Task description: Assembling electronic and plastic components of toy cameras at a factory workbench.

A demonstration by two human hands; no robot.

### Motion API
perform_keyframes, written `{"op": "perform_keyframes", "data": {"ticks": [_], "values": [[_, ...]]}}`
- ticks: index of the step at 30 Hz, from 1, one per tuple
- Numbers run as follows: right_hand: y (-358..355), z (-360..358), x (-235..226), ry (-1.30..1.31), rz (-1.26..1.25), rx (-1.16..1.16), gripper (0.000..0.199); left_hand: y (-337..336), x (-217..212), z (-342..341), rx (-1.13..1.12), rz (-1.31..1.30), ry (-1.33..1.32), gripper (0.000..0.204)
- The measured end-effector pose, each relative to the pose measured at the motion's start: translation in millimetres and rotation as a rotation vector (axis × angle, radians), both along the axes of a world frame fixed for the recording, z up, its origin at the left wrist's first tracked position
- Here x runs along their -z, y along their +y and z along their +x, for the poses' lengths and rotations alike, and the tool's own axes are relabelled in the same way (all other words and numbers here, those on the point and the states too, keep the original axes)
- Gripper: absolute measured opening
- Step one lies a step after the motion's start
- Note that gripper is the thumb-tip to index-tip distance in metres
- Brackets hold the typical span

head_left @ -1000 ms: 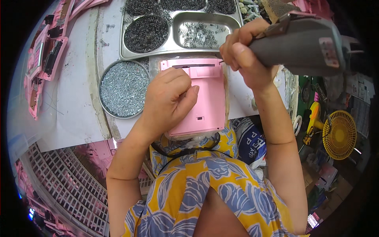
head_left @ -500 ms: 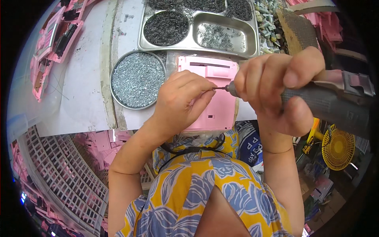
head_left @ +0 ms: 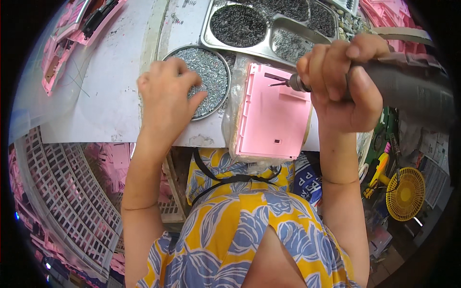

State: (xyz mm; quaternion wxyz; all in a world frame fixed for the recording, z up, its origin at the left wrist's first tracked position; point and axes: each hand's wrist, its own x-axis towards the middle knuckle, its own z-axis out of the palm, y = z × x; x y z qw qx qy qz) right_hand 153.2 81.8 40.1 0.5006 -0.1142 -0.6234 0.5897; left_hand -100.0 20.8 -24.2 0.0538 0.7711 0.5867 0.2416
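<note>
the left hand (head_left: pixel 168 98) has its fingers bent over a round metal dish (head_left: pixel 228 81) of small silver screws (head_left: pixel 216 79); whether they pinch one i cannot tell. to their right lies a flat pink plastic panel (head_left: pixel 276 117), long axis toward the body, nearer the right hand (head_left: pixel 343 84), whose fingers clench a dark grey cylindrical power screwdriver (head_left: pixel 408 89), its bit (head_left: pixel 278 85) over the panel. beyond the fingers, a steel compartment tray (head_left: pixel 270 32) sits on the white bench (head_left: pixel 105 96); well right, a yellow fan (head_left: pixel 405 194)
</note>
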Motion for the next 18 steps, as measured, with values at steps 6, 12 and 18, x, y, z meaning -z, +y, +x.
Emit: {"op": "perform_keyframes", "data": {"ticks": [6,12,18], "values": [[1,-2,3,0.008,-0.011,-0.017,0.028,3,24,-11,-0.009,0.023,-0.04,0.01],[0,2,-2,-0.023,0.001,0.036,0.028,12,19,-12,0.086,-0.04,-0.131,0.014],[4,4,-1,-0.01,0.011,0.026,0.028,-22,14,24,0.478,0.026,-0.339,0.013]]}}
